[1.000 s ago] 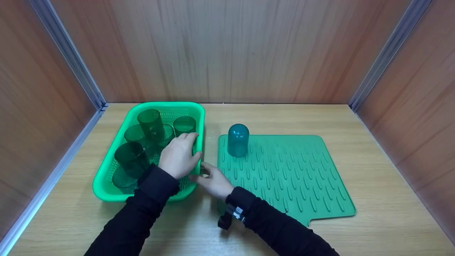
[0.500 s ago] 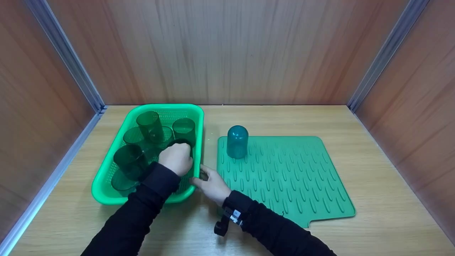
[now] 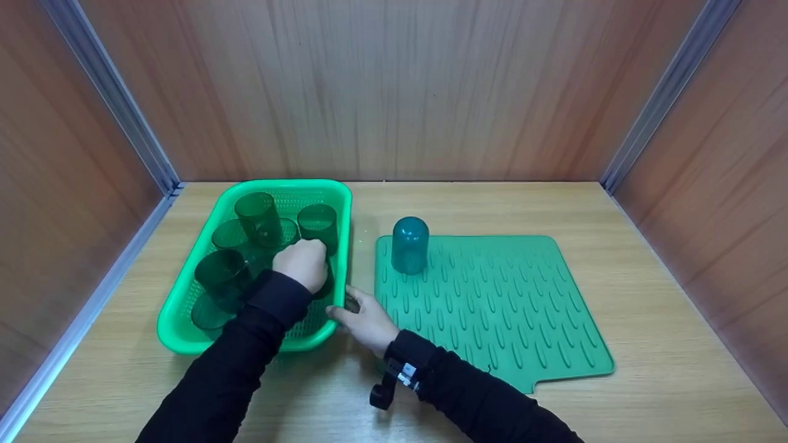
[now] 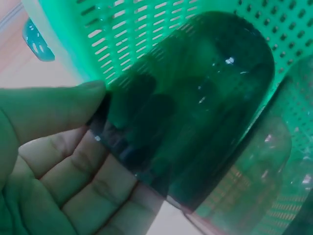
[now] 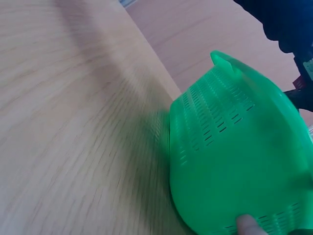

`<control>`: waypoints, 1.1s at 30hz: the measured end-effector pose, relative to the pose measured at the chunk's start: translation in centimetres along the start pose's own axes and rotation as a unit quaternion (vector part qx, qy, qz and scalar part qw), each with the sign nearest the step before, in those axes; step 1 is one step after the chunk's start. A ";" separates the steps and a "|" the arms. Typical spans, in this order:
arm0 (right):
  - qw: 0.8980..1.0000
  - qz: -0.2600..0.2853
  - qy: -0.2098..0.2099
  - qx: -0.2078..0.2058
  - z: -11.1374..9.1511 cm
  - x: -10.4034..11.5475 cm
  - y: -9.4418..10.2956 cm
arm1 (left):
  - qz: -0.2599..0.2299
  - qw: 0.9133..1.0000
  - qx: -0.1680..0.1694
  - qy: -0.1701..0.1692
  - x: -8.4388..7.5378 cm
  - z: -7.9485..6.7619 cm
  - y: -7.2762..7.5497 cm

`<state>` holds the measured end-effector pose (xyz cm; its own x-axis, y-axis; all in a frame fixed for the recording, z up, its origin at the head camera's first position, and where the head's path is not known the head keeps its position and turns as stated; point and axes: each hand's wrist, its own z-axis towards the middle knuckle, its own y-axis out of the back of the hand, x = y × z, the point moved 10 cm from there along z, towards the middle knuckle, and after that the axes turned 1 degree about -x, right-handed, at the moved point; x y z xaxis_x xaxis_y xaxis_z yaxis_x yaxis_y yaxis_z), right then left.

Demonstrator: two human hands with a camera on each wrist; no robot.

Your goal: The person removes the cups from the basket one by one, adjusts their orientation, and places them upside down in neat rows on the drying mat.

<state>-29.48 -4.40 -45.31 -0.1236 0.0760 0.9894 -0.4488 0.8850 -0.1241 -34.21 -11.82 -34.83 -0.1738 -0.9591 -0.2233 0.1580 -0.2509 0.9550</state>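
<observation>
- Now, the dark cup (image 4: 195,107) is inside the green basket (image 5: 220,161), at about three o'clock from its middle, and another cup (image 4: 264,181) lies just beside.
- The left hand (image 3: 301,264) grasps this dark cup at its rim, between thumb and fingers; the closed round end points away from the palm. Whether the cup touches the basket's bottom, I cannot tell.
- The right hand (image 3: 364,319), at four o'clock of the basket, pinches it: the thumb is over the rim, and one fingertip (image 5: 249,226) rests against the outer wall.
- Several other cups (image 3: 225,277) are in the basket, from eight to one o'clock around the left hand.
- At three o'clock from the basket, a green mat (image 3: 492,307) lies on the table (image 3: 665,369).
- On the mat, towards ten o'clock, one blue cup (image 3: 410,246) stands upside down.
- Wooden panels (image 3: 431,92) rise at nine, twelve and three o'clock.
</observation>
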 end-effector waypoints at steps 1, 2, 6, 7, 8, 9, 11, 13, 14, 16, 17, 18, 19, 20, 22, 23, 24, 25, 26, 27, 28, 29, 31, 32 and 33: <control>1.000 0.002 -0.001 -0.001 0.0 -0.1 0.0 | -0.004 1.000 0.000 0.002 0.1 0.0 0.0; 1.000 0.004 -0.003 -0.002 0.0 -0.1 0.1 | -0.008 1.000 0.000 0.004 0.2 0.0 0.1; 1.000 0.008 -0.012 -0.011 0.0 -0.3 0.3 | -0.026 1.000 0.002 0.015 0.7 0.2 0.4; 1.000 0.008 -0.016 -0.014 0.0 -0.3 0.3 | -0.029 0.999 -0.001 0.016 0.8 0.2 0.6; 1.000 0.008 -0.018 -0.017 0.0 -0.4 0.4 | -0.032 0.999 -0.004 0.018 0.8 0.3 0.9; 1.000 0.009 -0.019 -0.019 -0.1 -0.4 0.4 | -0.034 0.999 -0.009 0.017 0.8 0.3 1.2; 0.999 0.015 -0.020 -0.020 -0.1 -0.4 0.4 | -0.039 0.999 -0.021 0.017 0.8 0.2 1.9; 0.999 0.023 -0.021 -0.017 -0.2 -0.4 0.3 | -0.042 0.998 -0.039 0.014 0.7 0.1 2.9; 0.999 0.027 -0.020 -0.013 -0.2 -0.4 0.2 | -0.045 0.998 -0.049 0.013 0.6 0.0 3.4; 0.999 0.031 -0.017 -0.005 -0.2 -0.4 0.2 | -0.047 0.997 -0.068 0.012 0.3 -0.3 4.4; 0.999 0.033 -0.015 0.000 -0.2 -0.3 0.2 | -0.047 0.996 -0.078 0.011 0.2 -0.5 5.0; 0.999 0.032 -0.014 0.003 -0.2 -0.3 0.2 | -0.048 0.995 -0.088 0.010 0.0 -0.7 5.5; 0.999 0.031 -0.014 0.006 -0.2 -0.3 0.2 | -0.049 0.994 -0.098 0.010 -0.2 -0.9 6.0; 0.999 0.031 -0.014 0.009 -0.2 -0.3 0.3 | -0.051 0.993 -0.107 0.008 -0.4 -1.0 6.4; 0.999 0.036 -0.018 0.013 -0.2 -0.3 0.4 | -0.056 0.991 -0.125 0.005 -0.8 -1.4 7.2; 0.999 0.041 -0.022 0.013 -0.2 -0.4 0.5 | -0.059 0.989 -0.135 0.004 -1.0 -1.6 7.6; 0.999 0.043 -0.025 0.012 -0.1 -0.4 0.7 | -0.062 0.988 -0.144 0.003 -1.2 -1.7 7.9; 0.999 0.045 -0.027 0.008 -0.1 -0.4 1.0 | -0.066 0.986 -0.154 0.001 -1.4 -1.9 8.2; 0.998 0.050 -0.025 0.002 0.0 -0.2 1.4 | -0.071 0.984 -0.165 -0.001 -1.6 -2.0 8.4; 0.998 0.054 -0.021 -0.006 0.1 0.1 1.9 | -0.076 0.982 -0.175 -0.002 -1.8 -2.2 8.7; 0.998 0.059 -0.015 -0.016 0.2 0.4 2.4 | -0.082 0.979 -0.185 -0.004 -2.0 -2.3 8.9; 0.998 0.064 -0.007 -0.030 0.3 0.9 3.0 | -0.090 0.977 -0.195 -0.007 -2.3 -2.5 9.0; 0.995 0.083 0.016 -0.055 0.5 2.0 4.2 | -0.112 0.971 -0.211 -0.016 -2.9 -2.9 9.1; 0.993 0.096 0.026 -0.066 0.6 2.5 4.8 | -0.126 0.968 -0.216 -0.019 -3.2 -3.0 9.0; 0.990 0.109 0.034 -0.078 0.6 3.0 5.4 | -0.142 0.965 -0.219 -0.023 -3.5 -3.2 8.8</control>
<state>-32.77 0.31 -43.01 -0.1398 0.2990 0.9439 -0.2760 0.9037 -0.3272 -29.07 -11.12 -26.25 -0.3123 -0.8397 -0.4443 0.4916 -0.5430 0.6808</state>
